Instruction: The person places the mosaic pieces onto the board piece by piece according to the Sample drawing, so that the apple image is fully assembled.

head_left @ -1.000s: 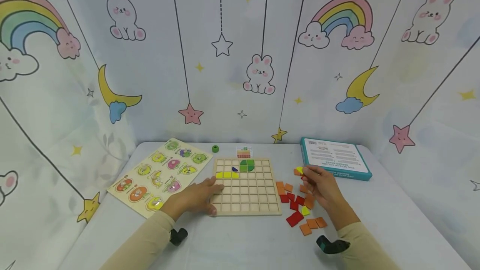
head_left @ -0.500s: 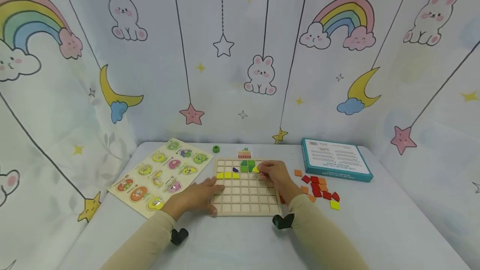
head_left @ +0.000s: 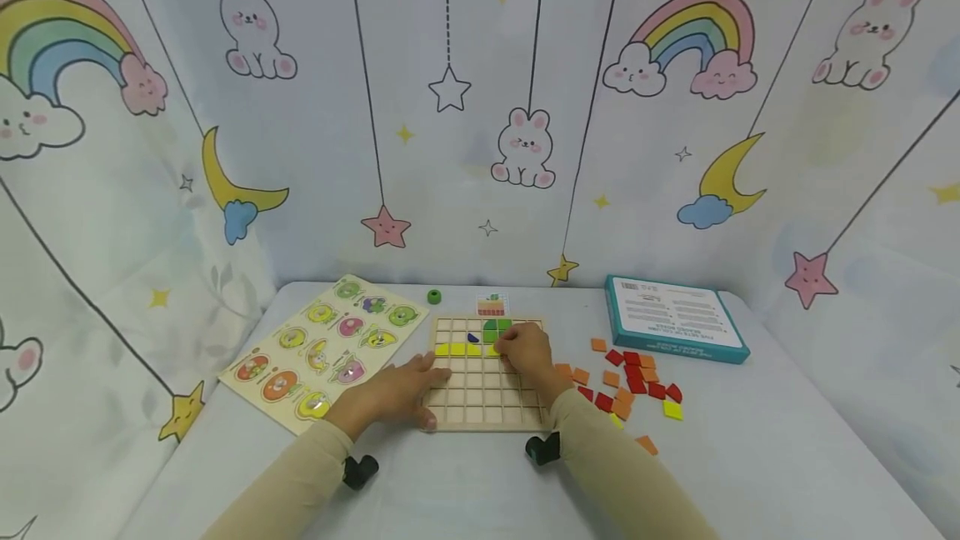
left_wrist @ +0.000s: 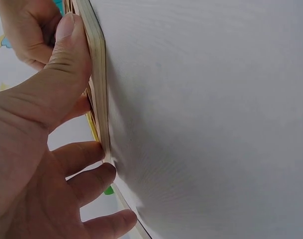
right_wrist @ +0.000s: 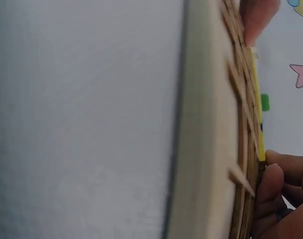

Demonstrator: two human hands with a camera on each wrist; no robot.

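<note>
A wooden grid board lies flat, with a row of yellow tiles, a small dark blue piece and green rounded pieces set in its upper cells. My left hand rests on the board's left edge, fingers fairly straight; in the left wrist view its thumb touches the wooden edge. At the right end of the yellow row, my right hand pinches a yellow tile, mostly hidden by the fingertips. The right wrist view shows finger and thumb against the yellow strip.
Loose orange and red tiles and a yellow square lie right of the board. A teal box sits behind them. Left is a fruit puzzle board. A pattern card and a green bead lie at the back.
My right hand has carried a yellow piece leftward from the loose tiles to the board, then slightly left and down to the yellow row's end. The left hand stays in place.
</note>
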